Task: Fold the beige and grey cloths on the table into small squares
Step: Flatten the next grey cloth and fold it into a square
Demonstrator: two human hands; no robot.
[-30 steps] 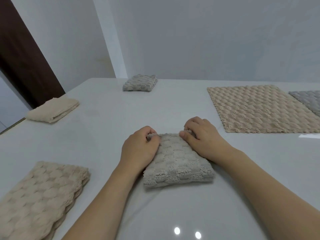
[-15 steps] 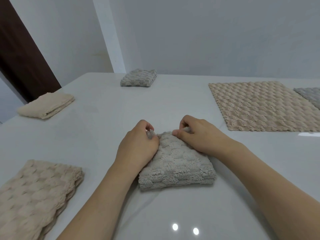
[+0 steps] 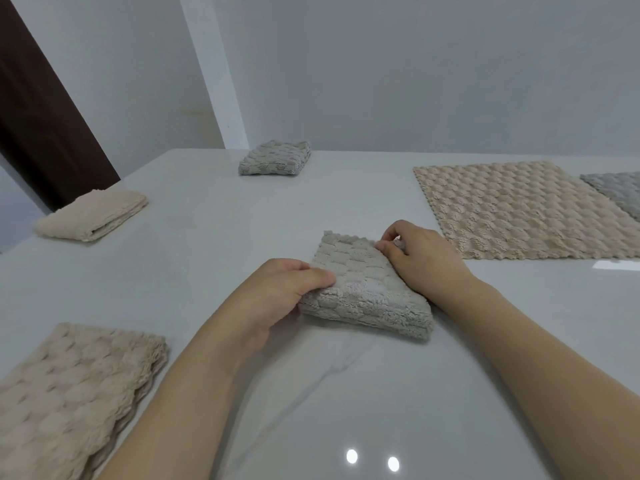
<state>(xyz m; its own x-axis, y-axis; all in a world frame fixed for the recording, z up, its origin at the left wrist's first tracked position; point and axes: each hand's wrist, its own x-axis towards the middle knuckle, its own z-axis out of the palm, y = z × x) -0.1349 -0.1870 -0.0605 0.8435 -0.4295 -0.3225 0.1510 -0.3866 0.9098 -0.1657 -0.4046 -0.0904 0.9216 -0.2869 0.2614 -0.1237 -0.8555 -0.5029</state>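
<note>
A folded grey cloth (image 3: 360,289) lies on the white table (image 3: 346,393) in front of me, turned at an angle. My left hand (image 3: 277,299) grips its near left edge, thumb on top. My right hand (image 3: 419,258) pinches its far right corner. A flat beige cloth (image 3: 519,209) is spread out at the right, with a flat grey cloth (image 3: 616,190) beyond it at the frame edge. A folded beige cloth (image 3: 69,393) lies at the near left.
A folded beige cloth (image 3: 91,214) sits near the table's left edge. A small folded grey cloth (image 3: 275,157) rests at the far side by the wall. A dark door (image 3: 38,109) stands at the left.
The grey cloth has been turned clockwise and shifted away from me. My left hand moved from its far edge to its near left edge. My right hand stays at the far corner.
</note>
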